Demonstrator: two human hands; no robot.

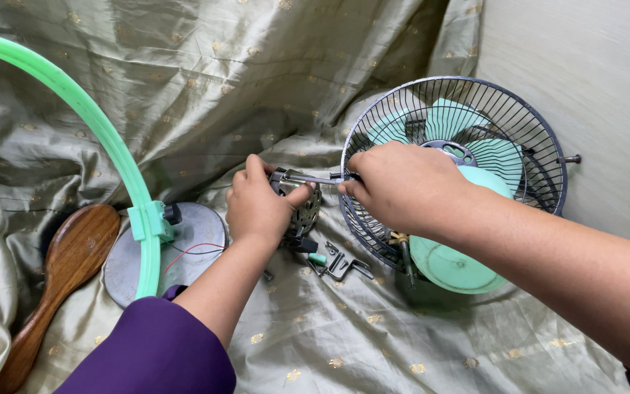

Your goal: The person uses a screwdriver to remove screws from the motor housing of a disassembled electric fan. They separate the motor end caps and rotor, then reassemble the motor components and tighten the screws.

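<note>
Head view: left hand [257,206] grips the fan motor [302,211], right hand [402,186] clenches a screwdriver [313,178] into it; a slipping tip could jab the thumb.

Under your hands lies an olive-green silk cloth [315,66] with a sheen, dotted all over with small gold motifs. The fan's wire cage [402,117] is dark grey, and its blades [446,120] and round base [450,266] are pale mint green. The curved ring [89,117] at your left is a brighter green. The brush [67,263] is glossy reddish-brown wood. The disc [195,230] is dull grey, crossed by a thin red wire [191,250]. Your sleeve [154,350] is deep purple.
</note>
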